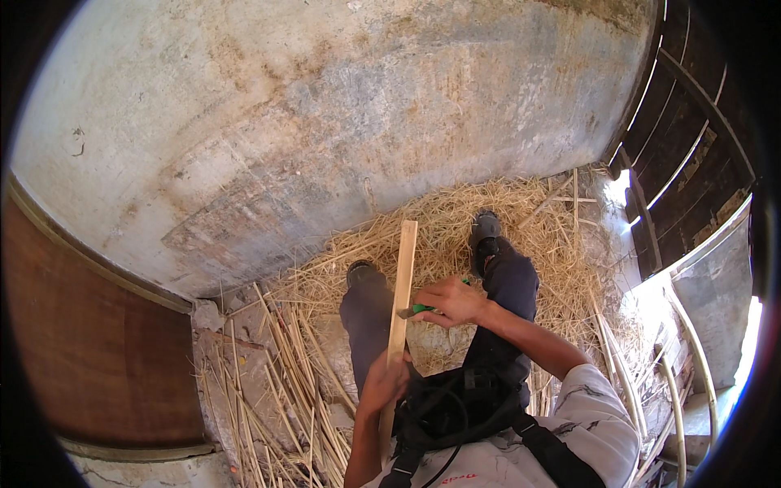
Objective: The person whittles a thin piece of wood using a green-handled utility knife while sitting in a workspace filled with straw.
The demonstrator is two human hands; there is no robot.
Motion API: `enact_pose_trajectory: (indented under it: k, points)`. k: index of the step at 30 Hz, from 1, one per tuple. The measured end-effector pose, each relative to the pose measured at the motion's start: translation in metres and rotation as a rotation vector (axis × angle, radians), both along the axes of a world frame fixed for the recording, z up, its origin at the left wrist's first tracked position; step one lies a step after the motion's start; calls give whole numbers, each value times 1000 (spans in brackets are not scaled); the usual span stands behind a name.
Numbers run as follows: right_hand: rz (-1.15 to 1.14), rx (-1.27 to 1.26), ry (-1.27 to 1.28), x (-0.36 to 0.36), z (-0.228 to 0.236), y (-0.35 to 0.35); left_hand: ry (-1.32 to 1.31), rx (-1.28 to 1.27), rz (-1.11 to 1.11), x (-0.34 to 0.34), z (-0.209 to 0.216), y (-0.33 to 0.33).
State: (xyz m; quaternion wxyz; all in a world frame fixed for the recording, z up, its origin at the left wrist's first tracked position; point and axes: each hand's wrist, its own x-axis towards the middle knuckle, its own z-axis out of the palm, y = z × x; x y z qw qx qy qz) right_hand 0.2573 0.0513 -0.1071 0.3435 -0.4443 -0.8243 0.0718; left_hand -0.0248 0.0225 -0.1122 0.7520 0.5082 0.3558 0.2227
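Observation:
A long, pale split-bamboo strip (403, 281) stands out in front of me, between my knees. My left hand (385, 381) is wrapped round its lower part, close to my body. In my right hand (455, 301) is a knife with a green handle (421, 308). Its short blade meets the strip's right side, about midway along the visible length. The knife is partly hidden by my fingers. The strip's near end is lost behind my left hand and forearm.
Pale shavings or straw (439, 211) cover the floor around my shoes. Thin bamboo sticks (281, 390) lie in a heap at the left. A stained wall (325, 138) rises ahead, a brown panel (98, 342) at far left. Bent poles (691, 342) lean at the right.

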Motion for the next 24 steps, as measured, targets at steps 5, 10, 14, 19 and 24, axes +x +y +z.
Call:
enact_pose_trajectory:
  k: [5, 10, 14, 19, 24]
  points:
    - [5, 17, 27, -2, -3, 0, 16, -33, 15, 1, 3, 1]
    - [-117, -26, 20, 2, 1, -1, 14, -26, 12, 1, 6, 0]
    - [-163, -14, 48, 5, 6, -1, -10, -22, -2, -1, 6, 0]
    - [-165, 18, 44, 6, 6, 0, 13, -20, -13, -3, 8, 0]
    - [-183, 49, 53, 7, 6, 1, 19, -40, -30, -5, 8, 2]
